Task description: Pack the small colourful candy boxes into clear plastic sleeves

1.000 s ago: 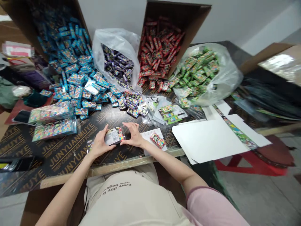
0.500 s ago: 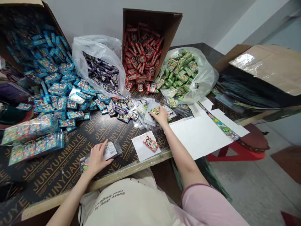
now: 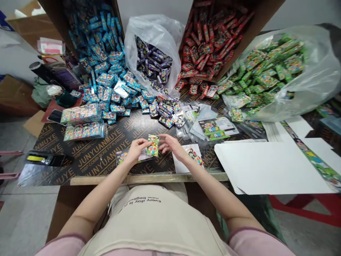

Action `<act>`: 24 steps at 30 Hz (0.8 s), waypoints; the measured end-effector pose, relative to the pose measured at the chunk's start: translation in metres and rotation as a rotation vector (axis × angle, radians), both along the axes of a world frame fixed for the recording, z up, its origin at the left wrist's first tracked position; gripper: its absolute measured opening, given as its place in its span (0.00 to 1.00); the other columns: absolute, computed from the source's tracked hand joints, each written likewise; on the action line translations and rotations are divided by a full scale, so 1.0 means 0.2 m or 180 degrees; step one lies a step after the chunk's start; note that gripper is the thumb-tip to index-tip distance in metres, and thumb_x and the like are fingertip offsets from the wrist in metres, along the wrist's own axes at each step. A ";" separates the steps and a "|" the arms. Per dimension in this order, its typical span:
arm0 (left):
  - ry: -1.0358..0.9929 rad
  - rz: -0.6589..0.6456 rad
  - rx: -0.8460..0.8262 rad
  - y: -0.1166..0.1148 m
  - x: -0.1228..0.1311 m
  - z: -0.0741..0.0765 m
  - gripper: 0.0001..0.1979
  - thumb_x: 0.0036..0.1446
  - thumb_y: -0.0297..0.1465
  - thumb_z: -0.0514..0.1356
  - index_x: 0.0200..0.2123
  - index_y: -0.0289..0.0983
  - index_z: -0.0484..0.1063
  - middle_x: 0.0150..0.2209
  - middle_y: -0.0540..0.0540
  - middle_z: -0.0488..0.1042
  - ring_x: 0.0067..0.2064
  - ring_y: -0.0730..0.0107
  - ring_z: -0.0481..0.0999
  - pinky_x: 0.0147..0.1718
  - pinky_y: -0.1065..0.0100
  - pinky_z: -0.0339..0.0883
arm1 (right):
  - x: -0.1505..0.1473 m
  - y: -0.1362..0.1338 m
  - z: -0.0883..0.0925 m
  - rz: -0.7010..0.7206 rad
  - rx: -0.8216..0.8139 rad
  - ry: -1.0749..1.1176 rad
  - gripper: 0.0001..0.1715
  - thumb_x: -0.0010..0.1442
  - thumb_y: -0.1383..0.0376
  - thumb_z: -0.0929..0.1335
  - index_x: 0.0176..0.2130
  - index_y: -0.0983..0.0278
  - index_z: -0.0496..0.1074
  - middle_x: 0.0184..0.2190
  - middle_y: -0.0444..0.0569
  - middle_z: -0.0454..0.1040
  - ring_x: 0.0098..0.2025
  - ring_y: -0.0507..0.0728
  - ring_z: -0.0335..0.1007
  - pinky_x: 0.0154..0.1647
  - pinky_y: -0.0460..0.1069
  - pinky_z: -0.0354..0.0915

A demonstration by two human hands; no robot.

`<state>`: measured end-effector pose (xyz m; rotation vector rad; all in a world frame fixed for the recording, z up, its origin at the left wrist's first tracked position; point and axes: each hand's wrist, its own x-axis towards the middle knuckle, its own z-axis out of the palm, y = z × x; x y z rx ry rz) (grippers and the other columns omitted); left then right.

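My left hand [image 3: 137, 148] pinches a small green packet [image 3: 153, 145] and holds it upright above a clear bag [image 3: 123, 156] lying on the dark board. Just to the right of the green packet, my right hand [image 3: 172, 144] hovers with its fingers spread and nothing in them. A red packet [image 3: 195, 156] lies on a white slip of paper [image 3: 181, 164] beside my right wrist.
Blue packets [image 3: 106, 71] spill from a box at the back left. Beside them stand a purple-packet bag [image 3: 154, 67], a red-packet box [image 3: 207, 46] and a green-packet bag [image 3: 266, 67]. Filled clear bags [image 3: 82, 122] lie left, white sheets [image 3: 266, 167] right, printed sleeves [image 3: 215, 128] in between.
My right hand came back from the sleeves at the middle of the board with a green packet. My left hand lifted off the clear bag and now holds that packet.
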<state>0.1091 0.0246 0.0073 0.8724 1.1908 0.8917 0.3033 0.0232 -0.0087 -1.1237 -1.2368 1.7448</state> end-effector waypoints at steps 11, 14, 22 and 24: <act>-0.0104 -0.0010 -0.0367 -0.05 0.00 0.01 0.22 0.39 0.46 0.69 0.26 0.36 0.66 0.18 0.55 0.67 0.18 0.79 0.63 0.20 0.75 0.56 | -0.09 -0.06 0.09 0.0200 0.2982 -0.1759 0.48 0.48 0.56 0.74 0.63 0.56 0.56 0.60 0.56 0.63 0.62 0.67 0.57 0.61 0.64 0.55; 0.0352 -0.0377 0.0157 -0.07 -0.06 -0.02 0.21 0.45 0.48 0.65 0.32 0.36 0.70 0.29 0.46 0.75 0.30 0.67 0.75 0.32 0.66 0.67 | -0.07 -0.05 0.04 -0.0103 0.3035 -0.1774 0.44 0.49 0.60 0.73 0.62 0.56 0.57 0.53 0.53 0.68 0.55 0.64 0.64 0.56 0.60 0.61; 0.3602 -0.1797 0.2056 -0.12 -0.30 -0.15 0.56 0.35 0.39 0.72 0.66 0.39 0.50 0.51 0.37 0.69 0.53 0.46 0.66 0.53 0.49 0.57 | 0.02 -0.06 -0.15 0.0483 0.2714 -0.2598 0.52 0.50 0.51 0.74 0.66 0.57 0.51 0.59 0.61 0.61 0.61 0.70 0.57 0.56 0.65 0.57; 0.3608 -0.1813 0.2080 -0.13 -0.32 -0.18 0.57 0.38 0.38 0.71 0.68 0.36 0.44 0.51 0.37 0.68 0.53 0.48 0.66 0.52 0.51 0.59 | 0.02 -0.07 -0.17 0.0755 0.2703 -0.2448 0.53 0.51 0.50 0.74 0.67 0.58 0.50 0.59 0.62 0.60 0.63 0.69 0.55 0.56 0.64 0.57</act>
